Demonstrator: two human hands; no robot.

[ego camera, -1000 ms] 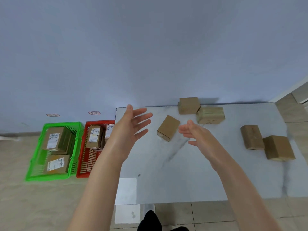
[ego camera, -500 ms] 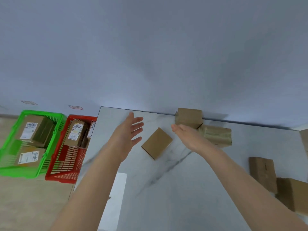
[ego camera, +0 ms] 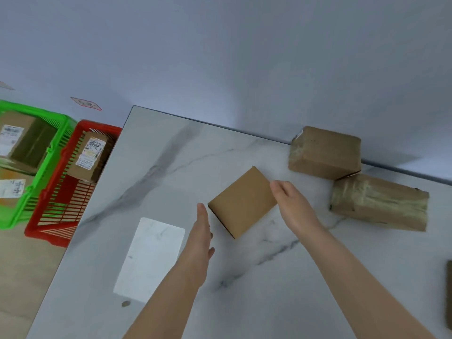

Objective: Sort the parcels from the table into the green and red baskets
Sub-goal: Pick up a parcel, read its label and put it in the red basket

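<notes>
A flat plain brown parcel (ego camera: 242, 203) lies on the marble table (ego camera: 269, 277). My left hand (ego camera: 201, 234) is edge-on with straight fingers, its fingertips close to the parcel's left corner. My right hand (ego camera: 291, 205) reaches the parcel's right edge, fingers extended against it; I cannot tell if they curl round it. Two taped brown parcels (ego camera: 325, 152) (ego camera: 379, 201) lie at the back right by the wall. On the floor to the left stand the green basket (ego camera: 52, 152) and the red basket (ego camera: 56, 223), each holding labelled parcels.
A dark edge of another parcel (ego camera: 448, 294) shows at the right border. A pale rectangular light patch (ego camera: 149, 259) lies on the table near the left edge. The wall (ego camera: 220, 57) runs right behind the table.
Both hands have moved down and inward to either side of the flat parcel. The view has moved closer, so the baskets sit further left.
</notes>
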